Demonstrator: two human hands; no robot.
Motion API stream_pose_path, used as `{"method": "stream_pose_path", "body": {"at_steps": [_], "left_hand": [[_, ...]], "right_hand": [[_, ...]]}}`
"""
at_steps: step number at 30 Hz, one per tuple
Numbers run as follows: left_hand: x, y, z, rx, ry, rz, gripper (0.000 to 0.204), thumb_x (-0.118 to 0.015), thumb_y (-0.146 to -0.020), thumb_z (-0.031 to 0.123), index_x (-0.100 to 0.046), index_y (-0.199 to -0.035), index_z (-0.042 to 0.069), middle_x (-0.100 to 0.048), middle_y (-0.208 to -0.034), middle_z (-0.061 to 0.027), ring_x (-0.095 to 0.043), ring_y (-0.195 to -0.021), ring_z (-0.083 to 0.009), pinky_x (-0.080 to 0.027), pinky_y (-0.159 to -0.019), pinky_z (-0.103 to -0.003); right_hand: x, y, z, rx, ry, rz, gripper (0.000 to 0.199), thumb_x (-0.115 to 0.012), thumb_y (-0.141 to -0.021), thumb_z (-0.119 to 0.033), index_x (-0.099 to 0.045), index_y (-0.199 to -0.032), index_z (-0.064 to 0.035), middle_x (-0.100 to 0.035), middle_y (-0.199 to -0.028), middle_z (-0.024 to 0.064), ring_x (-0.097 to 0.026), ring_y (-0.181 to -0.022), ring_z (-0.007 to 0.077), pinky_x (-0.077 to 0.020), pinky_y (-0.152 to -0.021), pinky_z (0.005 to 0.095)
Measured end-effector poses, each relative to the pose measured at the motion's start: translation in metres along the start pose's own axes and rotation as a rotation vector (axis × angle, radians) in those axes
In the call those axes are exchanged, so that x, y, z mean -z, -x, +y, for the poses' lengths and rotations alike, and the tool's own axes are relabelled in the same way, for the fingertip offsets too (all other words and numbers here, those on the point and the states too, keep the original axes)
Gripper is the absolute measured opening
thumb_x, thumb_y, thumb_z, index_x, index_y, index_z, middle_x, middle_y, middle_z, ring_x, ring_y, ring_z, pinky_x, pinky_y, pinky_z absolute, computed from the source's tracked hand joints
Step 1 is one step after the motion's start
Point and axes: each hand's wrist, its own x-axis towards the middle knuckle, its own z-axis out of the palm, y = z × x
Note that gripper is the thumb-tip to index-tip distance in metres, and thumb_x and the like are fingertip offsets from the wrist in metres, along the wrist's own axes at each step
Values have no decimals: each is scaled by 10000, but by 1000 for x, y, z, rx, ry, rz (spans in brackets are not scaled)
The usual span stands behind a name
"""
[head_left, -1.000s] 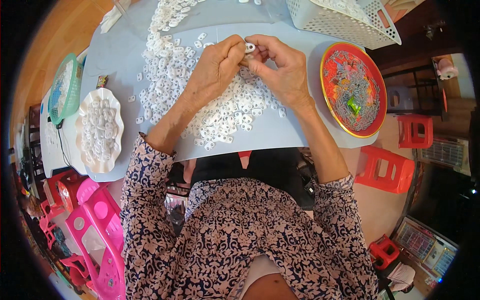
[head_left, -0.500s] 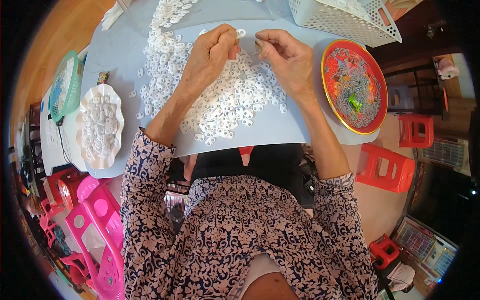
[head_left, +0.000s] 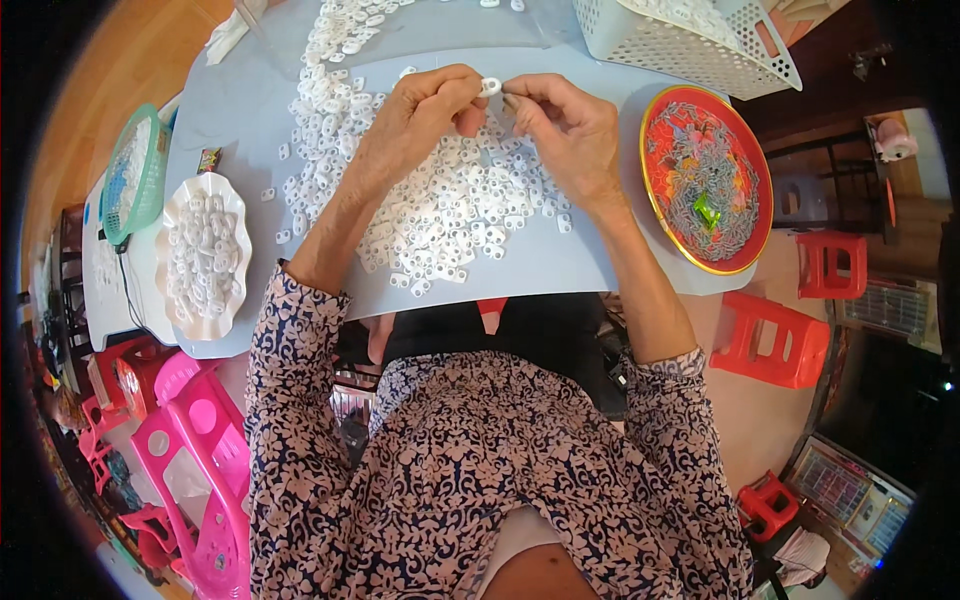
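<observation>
Above the pile, my left hand is closed, pinching a small white plastic piece with two holes between thumb and forefinger. My right hand is close beside it, thumb and forefinger pressed together; whatever tiny thing they may grip is too small to make out. Beneath both hands spreads a large heap of similar white two-holed pieces. To the right, a round red tray with a gold rim holds many small grey metal pieces that look like screws, with a shiny green wrapper on top.
At left, a scalloped white dish holds more white pieces, near a green basket and a small dark packet. A perforated pale basket stands at the far right. Red stools and a pink chair flank the table.
My two hands have come closer together and shifted slightly nearer to me. The white piece in my left hand now lies right beside my right fingertips.
</observation>
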Motion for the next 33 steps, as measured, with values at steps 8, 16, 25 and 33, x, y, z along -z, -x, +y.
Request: {"method": "stream_pose_path", "body": {"at_steps": [8, 16, 25, 33], "left_hand": [[-3, 3, 3, -28, -93, -67, 244, -442, -916, 182, -580, -795, 20, -502, -608, -10, -439, -591, -76, -364, -554, -233], [-2, 3, 3, -175, -261, 59, 170, -482, -926, 156, -568, -926, 10, -514, -640, -38, -466, -608, -99, -413, -561, -263], [7, 0, 4, -147, -240, 194, 172, -483, -925, 167, -560, -934, 13, -531, -636, -55, -532, -634, -108, -432, -575, -255], [8, 1, 1, -140, -233, 200, 163, -480, -911, 146, -554, -909, 2, -505, -610, -47, -479, -564, -107, -413, -531, -260]], "right_hand": [[1, -2, -10, -90, -54, 5, 112, -584, -852, -36, -650, -920, 25, -629, -715, 38, -580, -632, 73, -484, -584, 218], [0, -6, -2, -111, 31, -24, 115, -649, -799, -61, -646, -877, 23, -624, -688, 10, -544, -616, 53, -459, -567, 213], [5, -33, 2, 146, 807, -164, 160, -651, -772, -186, -664, -786, -27, -636, -693, 160, -614, -627, 324, -486, -597, 377], [3, -37, 11, 146, 819, -205, 177, -643, -764, -182, -672, -829, -19, -645, -724, 180, -626, -647, 335, -482, -612, 392]]}}
